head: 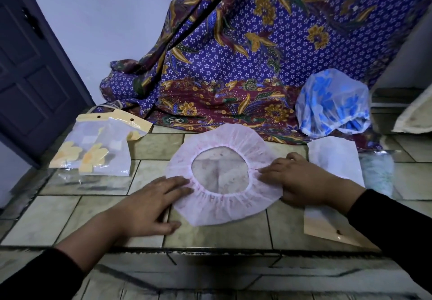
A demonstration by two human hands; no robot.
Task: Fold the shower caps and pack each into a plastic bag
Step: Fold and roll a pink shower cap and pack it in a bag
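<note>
**Pink cap spread flat, bags at either side**

A pink shower cap (224,175) lies opening-up on the tiled floor (70,217). The left hand (149,203) and right hand (297,180) press flat on its opposite rims, fingers extended, gripping nothing. At left, a plastic bag (93,147) holds a yellow-flowered cap. An empty-looking bag (327,206) lies under the right wrist. A blue-flowered cap (334,103) sits unbagged against the patterned cloth (257,54).

No text, label, brand or number can be read on anything here.
</note>
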